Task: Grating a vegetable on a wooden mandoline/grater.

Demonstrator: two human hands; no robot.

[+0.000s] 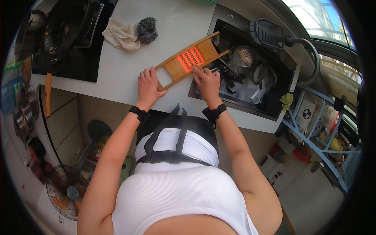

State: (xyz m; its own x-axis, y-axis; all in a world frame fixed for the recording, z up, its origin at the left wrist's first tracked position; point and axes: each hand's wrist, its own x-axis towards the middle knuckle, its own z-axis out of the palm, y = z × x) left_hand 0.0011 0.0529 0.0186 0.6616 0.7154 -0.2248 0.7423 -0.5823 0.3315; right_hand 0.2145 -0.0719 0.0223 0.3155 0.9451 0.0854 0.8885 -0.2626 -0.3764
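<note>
A wooden grater with an orange perforated insert lies slanted from the white countertop to over the sink's near-left rim. My left hand grips the grater's lower left end, fingers over the frame and thumb at its near corner. My right hand is at the near edge of the orange insert, its fingertips closed on a small brownish piece that rests against the grater. What the piece is, I cannot tell. Each wrist wears a black band.
The black sink holds a perforated metal strainer, black-handled utensils and water. Behind it curves a faucet. A beige cloth and a steel-wool scourer lie on the counter. Left is a black cooktop with a dark pan.
</note>
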